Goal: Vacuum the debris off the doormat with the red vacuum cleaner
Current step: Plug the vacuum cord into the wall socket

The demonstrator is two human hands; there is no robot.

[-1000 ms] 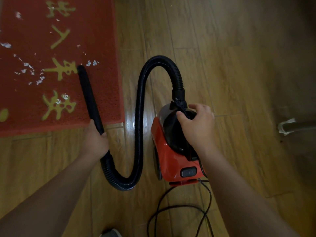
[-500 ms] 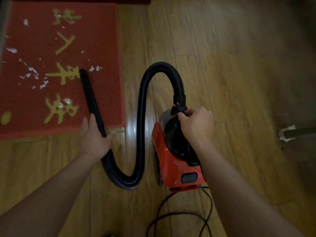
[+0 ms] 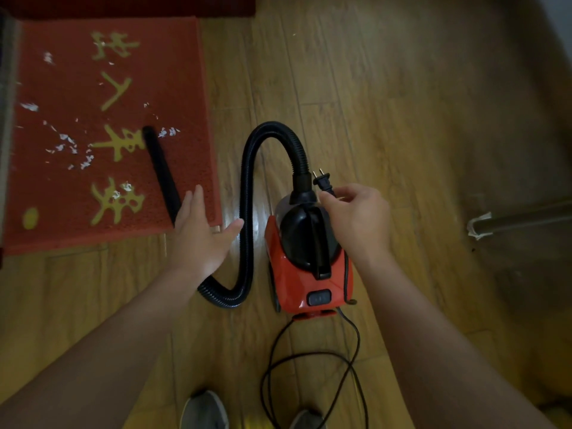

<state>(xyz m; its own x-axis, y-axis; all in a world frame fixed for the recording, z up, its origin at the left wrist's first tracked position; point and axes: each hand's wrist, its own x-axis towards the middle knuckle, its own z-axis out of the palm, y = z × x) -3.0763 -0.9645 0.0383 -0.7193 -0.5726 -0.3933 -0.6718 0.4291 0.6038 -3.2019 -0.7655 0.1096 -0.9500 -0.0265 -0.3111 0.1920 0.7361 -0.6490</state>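
Plug (image 3: 322, 180) pinched in my right hand (image 3: 359, 221), red vacuum cleaner (image 3: 297, 274) just under it; my left hand (image 3: 201, 239) spread open, nozzle (image 3: 161, 171) beyond its fingertips on the doormat (image 3: 173, 72).

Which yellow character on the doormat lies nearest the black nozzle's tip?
The third character from the far edge: the nozzle tip lies at its right side. Two others sit farther up the doormat, one farther down.

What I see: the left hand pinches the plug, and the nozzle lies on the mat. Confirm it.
Not quite: the head view shows the right hand pinching the plug; the left hand is open, holding nothing. The nozzle does lie on the mat.
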